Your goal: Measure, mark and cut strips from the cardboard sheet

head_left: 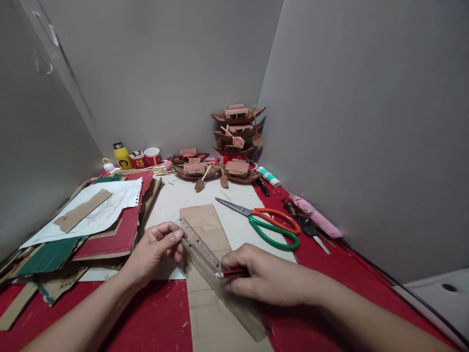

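My left hand (pixel 163 248) pinches the upper left end of a clear ruler (pixel 205 266) between thumb and fingers. The ruler lies slantwise over a long strip of brown cardboard (pixel 205 225), its lower end toward the right. At the ruler's middle, my right hand (pixel 247 274) is closed around a dark red and black pen (pixel 234 273), whose tip points left over the ruler. Scissors (pixel 264 220) with one orange and one green handle lie beyond my right hand, blades toward the upper left.
Cardboard sheets and paper (pixel 120 195) are piled at left. Small brown model boats (pixel 238 168) stand at the back, some stacked. Nearby are a yellow bottle (pixel 122 156) and paper cups (pixel 152 156). A pink tool (pixel 317 216) with a black cord lies at right.
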`<state>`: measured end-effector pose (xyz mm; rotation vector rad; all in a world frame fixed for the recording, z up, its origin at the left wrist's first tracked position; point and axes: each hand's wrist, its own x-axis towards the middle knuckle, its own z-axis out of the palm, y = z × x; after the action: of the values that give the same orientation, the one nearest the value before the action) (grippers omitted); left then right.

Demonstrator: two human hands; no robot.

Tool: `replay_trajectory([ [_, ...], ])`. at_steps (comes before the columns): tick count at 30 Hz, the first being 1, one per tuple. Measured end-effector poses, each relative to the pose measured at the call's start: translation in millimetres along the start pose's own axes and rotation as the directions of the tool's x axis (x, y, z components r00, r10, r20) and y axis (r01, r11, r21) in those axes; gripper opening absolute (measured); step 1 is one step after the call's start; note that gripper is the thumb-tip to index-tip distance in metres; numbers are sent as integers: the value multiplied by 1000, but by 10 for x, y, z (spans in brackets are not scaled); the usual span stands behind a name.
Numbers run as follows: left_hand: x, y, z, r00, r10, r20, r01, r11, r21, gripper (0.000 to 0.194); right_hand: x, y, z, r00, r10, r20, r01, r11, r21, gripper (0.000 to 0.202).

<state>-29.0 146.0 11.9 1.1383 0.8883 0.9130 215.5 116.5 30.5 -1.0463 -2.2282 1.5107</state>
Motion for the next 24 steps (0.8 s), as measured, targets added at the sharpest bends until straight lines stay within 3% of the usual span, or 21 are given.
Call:
replay_trajectory([
  [11,-26,66,64,995,-18,-98,5,991,-135,27,-15,-7,-90,981,-12,193,-40,964,263,30],
  [17,-13,110,-30,998,-38,47,44,990,-131,23,-43,36,-94,971,-15,239,-56,956,288,33],
  [24,-23,114,-34,984,-81,158,105,983,-150,27,-68,36,-146,978,-13,209,-49,956,290,37],
])
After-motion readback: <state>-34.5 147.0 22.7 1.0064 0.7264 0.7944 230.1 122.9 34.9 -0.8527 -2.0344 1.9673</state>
